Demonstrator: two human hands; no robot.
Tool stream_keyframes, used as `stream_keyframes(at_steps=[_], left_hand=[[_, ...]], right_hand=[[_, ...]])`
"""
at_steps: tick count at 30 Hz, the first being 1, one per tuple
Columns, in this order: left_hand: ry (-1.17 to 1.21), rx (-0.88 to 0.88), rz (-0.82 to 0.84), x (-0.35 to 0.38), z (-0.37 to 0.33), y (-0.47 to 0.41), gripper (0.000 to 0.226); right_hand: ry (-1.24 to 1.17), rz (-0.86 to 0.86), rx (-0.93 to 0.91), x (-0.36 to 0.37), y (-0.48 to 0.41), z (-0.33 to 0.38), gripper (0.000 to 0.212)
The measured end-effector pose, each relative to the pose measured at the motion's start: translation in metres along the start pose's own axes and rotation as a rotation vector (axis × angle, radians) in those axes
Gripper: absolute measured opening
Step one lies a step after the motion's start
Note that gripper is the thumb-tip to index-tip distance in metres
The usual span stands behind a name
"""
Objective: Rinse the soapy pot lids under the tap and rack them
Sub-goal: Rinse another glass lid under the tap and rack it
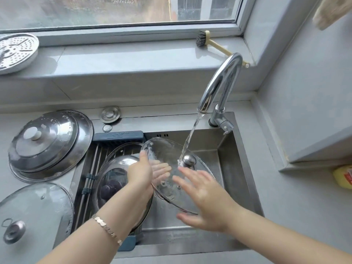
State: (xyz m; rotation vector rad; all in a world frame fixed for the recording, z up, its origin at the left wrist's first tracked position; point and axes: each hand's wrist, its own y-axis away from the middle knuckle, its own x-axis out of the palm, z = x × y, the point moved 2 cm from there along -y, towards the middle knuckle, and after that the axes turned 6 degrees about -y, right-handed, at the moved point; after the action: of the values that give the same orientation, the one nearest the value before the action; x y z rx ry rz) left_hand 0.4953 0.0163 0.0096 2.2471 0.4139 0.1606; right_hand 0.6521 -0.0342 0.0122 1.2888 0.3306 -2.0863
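Head view: a pale grey bench (285, 216) runs under a window (114, 12), with a steel sink (234, 168) set into it. Over the sink, water from the tap (219, 88) strikes the tilted glass lid (163, 149). The left hand (141, 172) pinches its left rim, fingers behind the glass. The right hand (203, 193) lies on it, fingers spread wide. A rack (91, 168) spans the sink's left side.
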Motion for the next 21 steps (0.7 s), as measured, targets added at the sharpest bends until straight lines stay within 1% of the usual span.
stream_keyframes(at_steps=[2,3,5,6,8,9,10,11,12,13,14,15,16,17,18,19,20,21], left_hand=[[-0.027,-0.052,0.042,0.011,0.002,0.006,0.048],[-0.028,-0.077,0.071,0.018,0.002,0.010,0.046],[0.007,-0.124,0.126,0.031,0.002,0.016,0.043],[0.028,-0.144,0.142,0.036,0.001,0.018,0.041],[-0.017,-0.175,0.191,0.039,0.000,0.021,0.039],[-0.093,-0.200,0.237,0.038,0.000,0.023,0.043],[-0.220,-0.221,0.283,0.034,0.002,0.025,0.051],[-0.409,-0.207,0.312,0.029,0.003,0.027,0.058],[-0.657,-0.119,0.310,0.023,0.004,0.030,0.062],[-0.935,0.045,0.251,0.017,0.004,0.029,0.063],[-1.191,0.276,0.145,0.012,0.001,0.029,0.061],[-1.352,0.517,0.047,0.009,-0.002,0.032,0.057],[-1.369,0.702,0.017,0.008,-0.003,0.034,0.052],[-1.297,0.792,0.088,0.007,-0.001,0.034,0.046],[-1.180,0.802,0.241,0.008,0.001,0.034,0.044],[-1.069,0.771,0.399,0.010,0.003,0.035,0.045],[-0.987,0.741,0.504,0.014,0.006,0.037,0.042],[-0.917,0.726,0.547,0.017,0.008,0.039,0.035]], right_hand=[[0.056,0.064,0.126,-0.004,0.003,-0.004,0.084],[0.093,0.133,0.174,-0.003,0.007,-0.003,0.088],[0.229,0.119,0.210,-0.010,0.013,0.001,0.091],[0.248,0.132,0.223,-0.020,0.015,0.002,0.085],[0.235,0.078,0.228,-0.041,0.017,-0.006,0.065],[0.180,0.057,0.269,-0.048,0.018,-0.015,0.058],[0.168,0.058,0.309,-0.056,0.017,-0.023,0.051],[0.166,0.048,0.321,-0.062,0.015,-0.029,0.045],[0.156,0.052,0.319,-0.066,0.014,-0.033,0.042],[0.141,0.062,0.309,-0.073,0.014,-0.034,0.040],[0.153,0.083,0.283,-0.078,0.012,-0.034,0.038],[0.174,0.102,0.260,-0.085,0.009,-0.033,0.037],[0.194,0.115,0.237,-0.093,0.006,-0.031,0.036],[0.193,0.123,0.211,-0.102,0.003,-0.028,0.034],[0.176,0.121,0.181,-0.110,-0.001,-0.024,0.033],[0.157,0.121,0.148,-0.117,-0.006,-0.020,0.032],[0.138,0.121,0.116,-0.123,-0.011,-0.016,0.031],[0.122,0.123,0.086,-0.128,-0.017,-0.013,0.030]])
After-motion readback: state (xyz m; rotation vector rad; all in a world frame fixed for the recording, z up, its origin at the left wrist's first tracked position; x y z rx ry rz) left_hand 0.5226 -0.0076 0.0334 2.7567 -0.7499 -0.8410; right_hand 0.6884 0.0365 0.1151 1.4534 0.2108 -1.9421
